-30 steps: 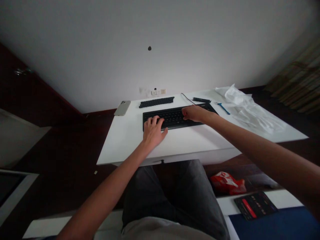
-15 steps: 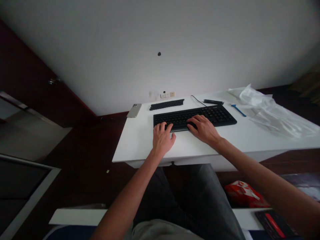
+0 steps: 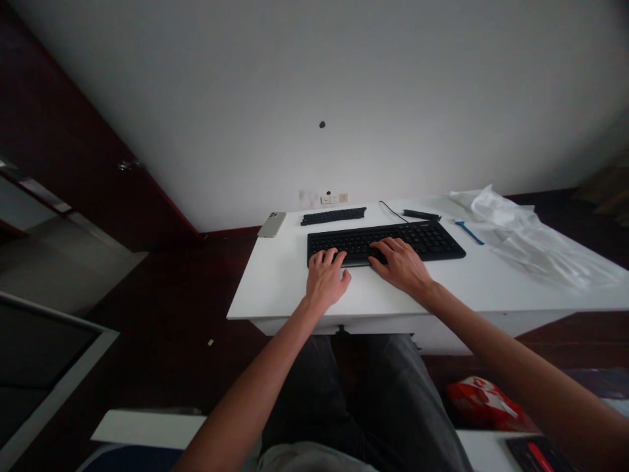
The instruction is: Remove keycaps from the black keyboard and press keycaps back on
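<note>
A black keyboard [image 3: 442,244] with a number pad lies on the white desk [image 3: 275,288]. My left hand [image 3: 325,278] rests at its front left part, fingers spread over the lower keys and thumb out to the side. Over the middle of the keys is my right hand [image 3: 400,263], its fingers stretched out and its thumb at the front edge. Neither hand grips anything. The keys beneath the fingers are hidden. Behind the keyboard lie a ribbed black strip [image 3: 334,216] and a shorter black bar [image 3: 421,215].
A phone [image 3: 272,225] lies at the desk's back left corner. To the right are a blue T-shaped tool [image 3: 469,232] and crumpled clear plastic [image 3: 535,242]. Wall sockets [image 3: 334,198] sit behind the desk. A red bag [image 3: 486,403] is on the floor at the right.
The view has tilted, so the desk and everything on it appear slightly lower. Both hands stay at the keyboard, with only slight finger shifts.
</note>
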`<act>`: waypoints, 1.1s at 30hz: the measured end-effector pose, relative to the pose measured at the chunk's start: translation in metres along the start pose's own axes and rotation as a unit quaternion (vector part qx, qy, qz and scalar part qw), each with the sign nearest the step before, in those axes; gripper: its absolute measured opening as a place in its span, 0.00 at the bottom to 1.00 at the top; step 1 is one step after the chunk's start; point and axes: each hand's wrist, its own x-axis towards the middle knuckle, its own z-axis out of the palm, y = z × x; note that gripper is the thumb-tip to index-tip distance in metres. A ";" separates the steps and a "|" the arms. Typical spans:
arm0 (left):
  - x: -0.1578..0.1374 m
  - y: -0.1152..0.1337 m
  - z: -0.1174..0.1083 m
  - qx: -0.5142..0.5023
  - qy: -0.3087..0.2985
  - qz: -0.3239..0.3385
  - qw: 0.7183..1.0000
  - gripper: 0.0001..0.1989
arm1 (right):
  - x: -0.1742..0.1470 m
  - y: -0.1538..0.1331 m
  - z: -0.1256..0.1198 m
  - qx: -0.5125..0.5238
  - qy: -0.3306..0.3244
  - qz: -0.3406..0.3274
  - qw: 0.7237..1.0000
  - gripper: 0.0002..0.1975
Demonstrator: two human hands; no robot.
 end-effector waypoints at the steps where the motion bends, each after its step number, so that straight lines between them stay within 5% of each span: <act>1: 0.000 0.000 0.000 0.000 0.001 0.002 1.000 0.22 | 0.000 0.000 0.000 -0.004 0.003 -0.001 1.000 0.20; 27: -0.003 0.001 0.001 0.012 0.012 -0.014 1.000 0.23 | -0.001 -0.002 -0.001 0.007 0.042 0.002 0.999 0.18; 33: 0.010 -0.012 -0.003 0.031 -0.014 0.039 0.999 0.21 | 0.003 0.001 0.002 0.017 0.031 0.007 0.999 0.14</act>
